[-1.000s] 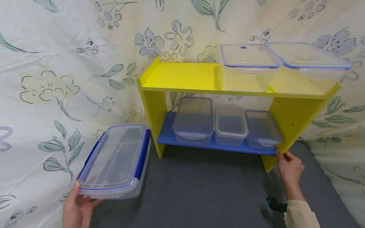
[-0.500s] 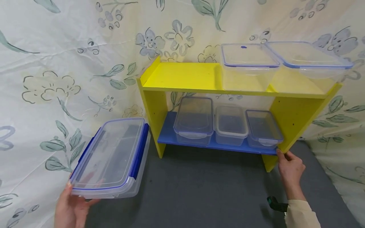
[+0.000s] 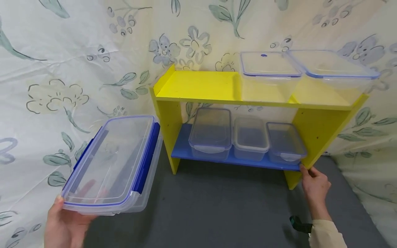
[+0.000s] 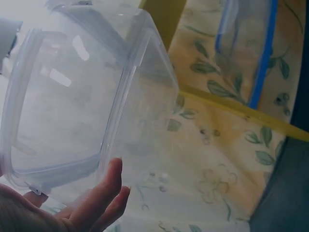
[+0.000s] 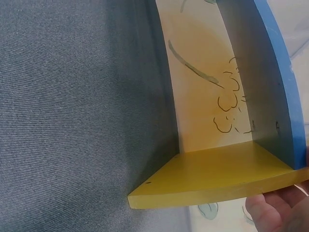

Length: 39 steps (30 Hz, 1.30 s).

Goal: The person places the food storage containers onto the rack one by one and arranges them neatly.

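A large clear food storage container with a blue-rimmed lid and dark blue side clips is held up by my left hand at its near left corner. The thumb lies on the lid's edge and the fingers spread beneath, as the left wrist view also shows the container tilted above them. My right hand grips the lower right corner of the yellow and blue shelf, where the blue board meets the yellow side panel. In the right wrist view its fingers are partly cut off.
On the blue lower board stand a large lidded container, a medium one and a small one. Two bigger containers sit on the right of the yellow top. Flower-patterned cloth hangs behind; the floor covering is dark grey.
My left hand has moved left with the container, which has risen slightly and come closer to the camera. The right hand keeps its grip on the shelf corner. The head view has shifted slightly.
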Tool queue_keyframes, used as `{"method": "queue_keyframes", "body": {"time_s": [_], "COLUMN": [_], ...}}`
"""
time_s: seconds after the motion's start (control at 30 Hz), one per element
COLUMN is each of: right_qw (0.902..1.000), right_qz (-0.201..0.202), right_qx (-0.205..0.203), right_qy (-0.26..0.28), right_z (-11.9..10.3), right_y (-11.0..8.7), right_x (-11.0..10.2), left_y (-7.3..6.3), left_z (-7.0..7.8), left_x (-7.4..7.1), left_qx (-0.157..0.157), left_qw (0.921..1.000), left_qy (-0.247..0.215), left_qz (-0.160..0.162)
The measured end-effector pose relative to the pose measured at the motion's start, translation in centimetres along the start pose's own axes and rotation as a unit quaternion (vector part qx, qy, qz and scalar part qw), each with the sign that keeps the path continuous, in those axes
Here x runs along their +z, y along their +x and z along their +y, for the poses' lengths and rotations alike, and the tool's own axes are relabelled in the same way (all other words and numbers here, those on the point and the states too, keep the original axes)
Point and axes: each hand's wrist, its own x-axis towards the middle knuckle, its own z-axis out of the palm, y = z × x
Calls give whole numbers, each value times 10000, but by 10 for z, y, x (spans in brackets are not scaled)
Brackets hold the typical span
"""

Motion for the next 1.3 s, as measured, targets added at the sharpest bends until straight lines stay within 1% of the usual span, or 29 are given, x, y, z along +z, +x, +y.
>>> {"method": "queue_keyframes", "body": {"time_s": [0.03, 0.07, 0.1, 0.13, 0.27, 0.3, 0.33, 0.4, 0.43, 0.53, 0.63, 0.67, 0.73, 0.8, 0.83, 0.87, 0.9, 0.93, 0.97, 1.03, 1.2, 1.27, 1.3], "right_qw": [10000, 10000, 10000, 10000, 9998, 9998, 9998, 9999, 9999, 9999, 9998, 9998, 9998, 9998, 9998, 9998, 9998, 9997, 9997, 9997, 9997, 9998, 9998], "right_qz": [-9, 8, 18, 29, 27, 23, 21, -4, 0, 39, 103, 112, 118, 116, 120, 128, 146, 162, 171, 182, 158, 144, 135], "right_qx": [2, 34, 54, 80, 137, 136, 133, 106, 103, 103, 143, 158, 165, 162, 161, 154, 151, 149, 149, 150, 155, 134, 123], "right_qy": [-12, -27, -23, -40, -111, -117, -124, -116, -106, -61, -36, -27, -30, -41, -42, -53, -60, -58, -42, 11, 116, 65, 39], "right_z": [1, 1, 2, 1, 0, 0, 0, 0, 0, 0, 1, 1, 1, 1, 1, 1, 1, 0, 0, 0, 1, 2, 2], "right_y": [0, -1, -1, -1, 0, 0, 0, 0, 0, 1, 1, 0, 1, 1, 1, 1, 1, 1, 1, 1, 0, 1, 1], "right_x": [1, 2, 3, 3, 3, 2, 2, 2, 2, 3, 4, 4, 5, 6, 6, 6, 6, 7, 7, 6, 6, 5, 5], "left_y": [-1, -1, -1, 0, 2, 3, 3, 3, 3, 2, 2, 1, 1, 3, 4, 5, 6, 8, 9, 12, 17, 19, 20], "left_z": [3, 4, 6, 7, 8, 8, 7, 8, 9, 12, 15, 16, 16, 15, 15, 14, 14, 13, 12, 11, 7, 5, 4], "left_x": [4, 6, 9, 13, 23, 26, 28, 32, 34, 43, 53, 56, 60, 63, 64, 64, 65, 66, 68, 73, 94, 101, 103], "left_qx": [4, 1, 1, 74, 345, 427, 479, 448, 412, 315, 214, 232, 256, 327, 372, 422, 434, 432, 402, 430, 490, 509, 543], "left_qw": [9998, 9999, 9999, 9993, 9982, 9971, 9970, 9971, 9973, 9976, 9977, 9968, 9966, 9973, 9965, 9935, 9884, 9807, 9704, 9532, 9226, 9142, 9124], "left_qy": [175, 87, 139, 362, 428, 569, 479, 427, 227, 269, 435, 672, 696, 365, 54, -301, -679, -1079, -1485, -1954, -2685, -2899, -2925], "left_qz": [101, 53, -2, -17, -238, -280, -366, -450, -562, -550, -471, -356, -349, -547, -746, -1017, -1284, -1572, -1862, -2268, -2725, -2785, -2812]}}
